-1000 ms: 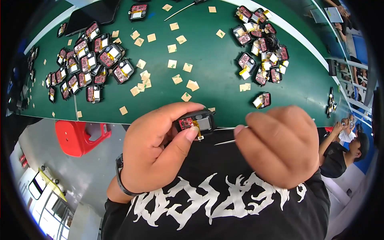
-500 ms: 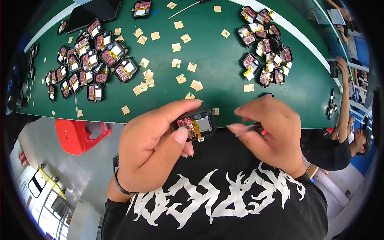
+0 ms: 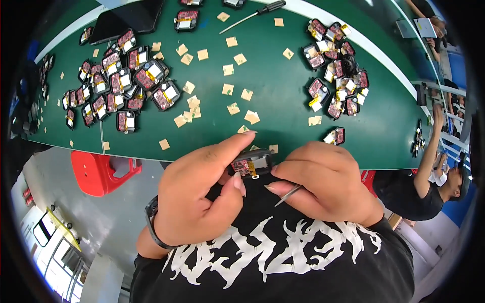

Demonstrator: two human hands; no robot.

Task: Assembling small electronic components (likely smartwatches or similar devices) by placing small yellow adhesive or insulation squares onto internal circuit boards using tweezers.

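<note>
Our right hand [image 3: 323, 179] has moved in toward the small black case [image 3: 251, 165] in our left hand [image 3: 202, 187].
From the head view, we hold the case at the table's near edge, left thumb below it, its red board facing up; our right fingers, drawn close together, hold a thin metal tool [image 3: 288, 195] slanting down-left, and we cannot tell whether they touch the case. Beyond, paper squares [image 3: 228, 89] lie on the green table [image 3: 283, 103] between two piles of similar cases [image 3: 120, 81].
</note>
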